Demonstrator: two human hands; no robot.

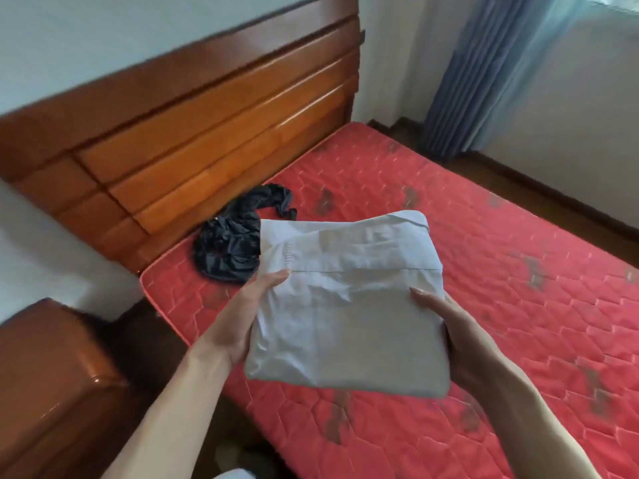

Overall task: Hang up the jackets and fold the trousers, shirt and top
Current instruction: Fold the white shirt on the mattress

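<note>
no readable text, labels, brands or numbers anywhere in view

The folded shirt (pixel 345 305) is a pale grey-white, plain, with no print on it. Behind it the crumpled top (pixel 235 236) is solid black. The mattress (pixel 484 236) is bright red — quilted in a honeycomb of stitched lines, with dull grey-brown motifs scattered over it. The headboard (pixel 193 126) is glossy wood in two tones — orange panels set in darker reddish-brown framing — and the wooden piece at lower left (pixel 52 375) is the same reddish brown. The curtain (pixel 484 70) is blue-grey, the wall (pixel 69 39) white.
</note>
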